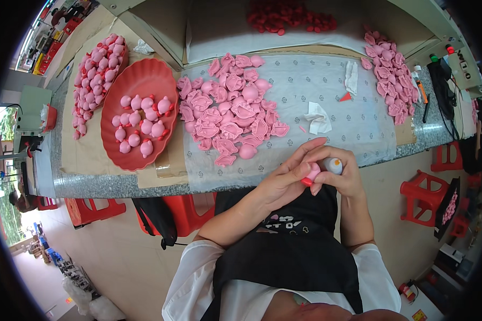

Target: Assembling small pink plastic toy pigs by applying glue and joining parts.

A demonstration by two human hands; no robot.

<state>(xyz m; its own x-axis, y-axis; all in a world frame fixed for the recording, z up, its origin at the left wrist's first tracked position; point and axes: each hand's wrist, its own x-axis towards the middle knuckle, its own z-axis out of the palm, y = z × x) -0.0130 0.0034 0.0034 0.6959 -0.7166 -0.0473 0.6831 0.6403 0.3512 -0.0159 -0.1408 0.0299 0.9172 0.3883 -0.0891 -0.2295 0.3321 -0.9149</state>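
My left hand (284, 179) and my right hand (341, 171) meet just in front of the table edge, over my black apron. Between them they hold a small pink rubber toy (313, 171) with a red part at its lower end. My right hand also grips a small grey-white tool with an orange tip (333, 164), pressed against the toy. A heap of pink toy pieces with untrimmed edges (231, 107) lies on the clear plastic sheet just beyond my hands.
A red scalloped tray (144, 80) at the left holds several finished pink toys. More pink toys lie on brown paper (93, 75) far left and in a pile at the right (388, 75). Red parts (289, 18) lie at the back. White rags (318, 117) lie mid-table. Red stools (426, 195) stand below.
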